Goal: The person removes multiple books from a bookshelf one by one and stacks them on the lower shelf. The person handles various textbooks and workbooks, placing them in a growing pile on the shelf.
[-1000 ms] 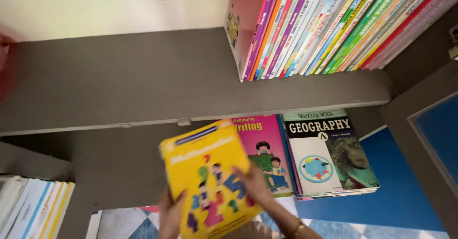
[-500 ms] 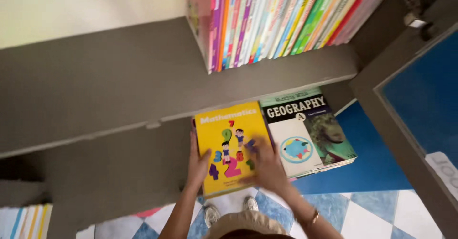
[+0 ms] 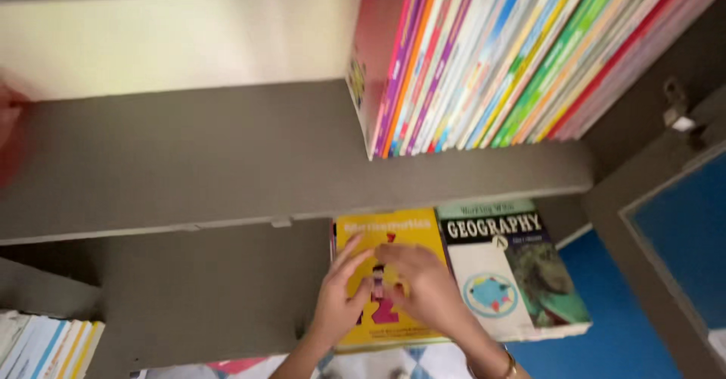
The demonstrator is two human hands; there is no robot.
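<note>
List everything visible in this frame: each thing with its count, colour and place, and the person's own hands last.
yellow book: one, yellow cover with coloured numerals, flat on the lower shelf under both hands
geography book: one, white and dark cover with a globe picture, top of a stack right of the yellow book
row of books: many, thin, mixed pink, purple, blue, green and red spines, leaning on the upper shelf
upper shelf: one, grey, bare left part
lower shelf: one, grey
book edges: several, white, blue and yellow, bottom left
cabinet door: one, grey frame, blue panel, right
tiled floor: blue and white, below
bracelet: one, gold, right wrist
left hand: flat on the yellow book
right hand: flat on the yellow book
</note>
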